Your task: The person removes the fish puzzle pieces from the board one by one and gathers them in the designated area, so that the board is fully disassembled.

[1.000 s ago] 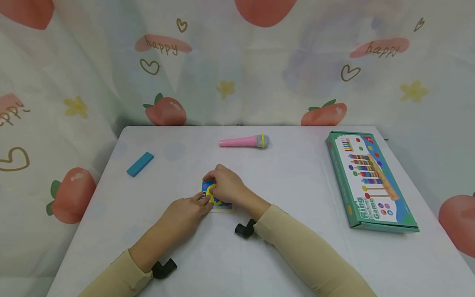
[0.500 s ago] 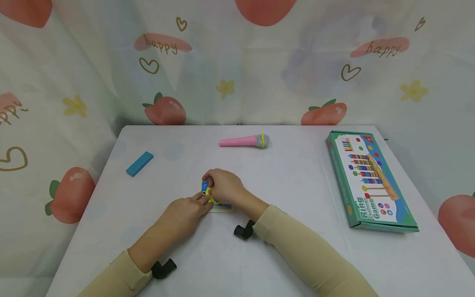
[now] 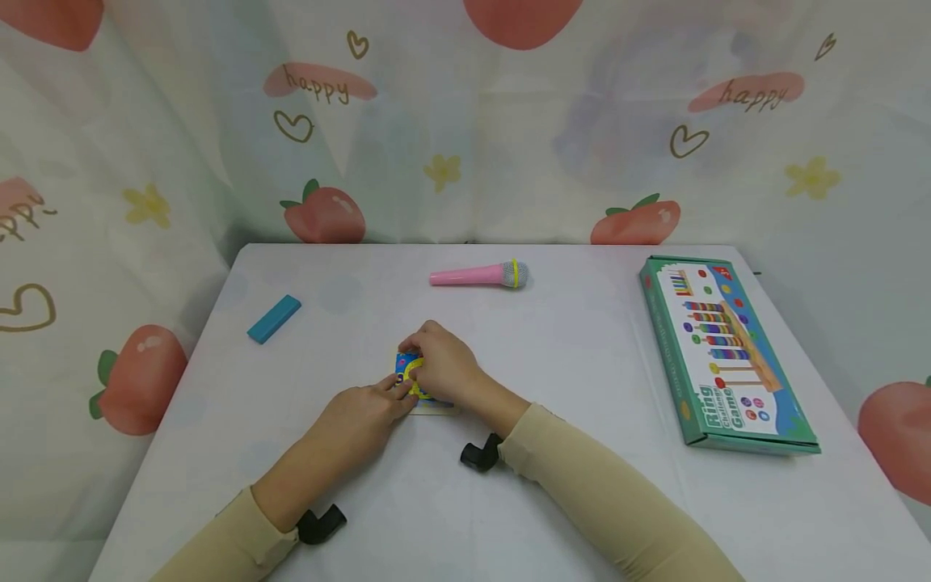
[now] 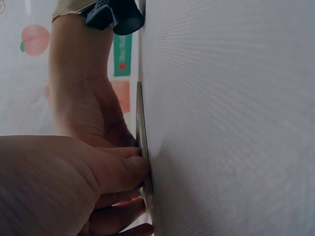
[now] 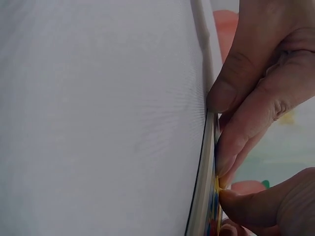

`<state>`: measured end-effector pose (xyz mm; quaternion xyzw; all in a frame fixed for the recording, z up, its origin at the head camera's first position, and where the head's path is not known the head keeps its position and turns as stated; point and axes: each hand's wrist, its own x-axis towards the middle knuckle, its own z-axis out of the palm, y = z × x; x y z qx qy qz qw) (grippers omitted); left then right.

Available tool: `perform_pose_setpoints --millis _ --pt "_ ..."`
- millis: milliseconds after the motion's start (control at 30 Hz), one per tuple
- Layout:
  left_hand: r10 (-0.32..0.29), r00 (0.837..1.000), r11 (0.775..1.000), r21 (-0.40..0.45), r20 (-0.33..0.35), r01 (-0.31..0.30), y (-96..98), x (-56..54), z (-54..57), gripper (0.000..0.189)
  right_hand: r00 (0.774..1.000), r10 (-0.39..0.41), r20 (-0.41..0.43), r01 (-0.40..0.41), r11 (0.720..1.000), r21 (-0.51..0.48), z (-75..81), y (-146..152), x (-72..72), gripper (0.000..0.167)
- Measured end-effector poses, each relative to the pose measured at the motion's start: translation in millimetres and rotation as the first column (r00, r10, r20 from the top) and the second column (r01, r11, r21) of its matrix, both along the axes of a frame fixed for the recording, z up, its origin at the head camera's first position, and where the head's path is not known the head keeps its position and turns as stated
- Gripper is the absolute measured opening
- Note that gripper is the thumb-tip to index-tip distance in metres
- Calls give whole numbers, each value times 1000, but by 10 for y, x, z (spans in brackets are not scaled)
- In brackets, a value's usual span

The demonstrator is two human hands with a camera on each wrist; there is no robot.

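Note:
A small flat picture board (image 3: pixel 435 411), apparently a puzzle, lies on the table in front of me. It shows blue with a yellow shape (image 3: pixel 414 369), and its pale edge (image 4: pixel 141 113) stands out in the left wrist view. My left hand (image 3: pixel 364 416) holds the board at its near left side, thumb (image 5: pixel 224 96) against the edge and other fingers over the top. From the right, my right hand (image 3: pixel 447 364) bends over the board, fingertips at its far side. In the right wrist view its thumb (image 5: pixel 241 206) pinches at the yellow part. Both hands hide much of the board.
A pink toy microphone (image 3: pixel 476 276) lies beyond the hands near the table's back edge. At the left is a blue block (image 3: pixel 274 319). A green ring game box (image 3: pixel 727 356) lies along the right side. A patterned cloth (image 3: pixel 524 121) hangs behind the table.
My right fingers drew in slightly toward me, then moved back out toward the board's far edge, showing more of the yellow shape. My left hand stayed in place.

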<state>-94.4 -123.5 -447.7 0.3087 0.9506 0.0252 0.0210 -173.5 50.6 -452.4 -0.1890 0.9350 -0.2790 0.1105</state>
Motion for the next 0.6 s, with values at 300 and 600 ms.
perform_pose_setpoints --millis 300,600 --pt "-7 1000 1000 1 -16 7 15 2 2 35 1000 10 -25 -9 1000 26 30 -4 6 36" --pt "3 1000 1000 -9 -9 -3 14 3 2 35 999 40 -14 -39 998 49 67 -7 -4 40"
